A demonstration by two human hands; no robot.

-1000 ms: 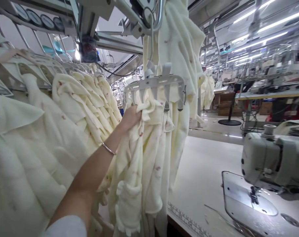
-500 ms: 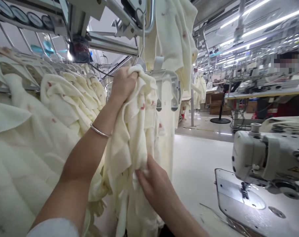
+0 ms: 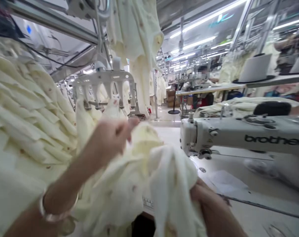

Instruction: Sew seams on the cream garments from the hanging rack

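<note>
My right hand grips a bunched cream garment piece with small reddish marks, at the lower right in front of the sewing machine. Its fingertips are partly hidden by the cloth. My left hand, wearing a bangle on the wrist, is blurred, with its fingers curled closed beside the upper part of the same cloth. Whether cloth is pinched in it does not show clearly. Behind that hand, a grey clip hanger hangs from the overhead rail, with cream cloth around and below its clips.
A white "brother" sewing machine stands on a white table at right. Many cream garment pieces hang at left. More cream cloth hangs above. White thread cones stand at upper right. A person is in the background.
The view has turned right. The garment piece has come away from beside the hanger, down and toward the sewing table. Both hands are lower, the right one farther right.
</note>
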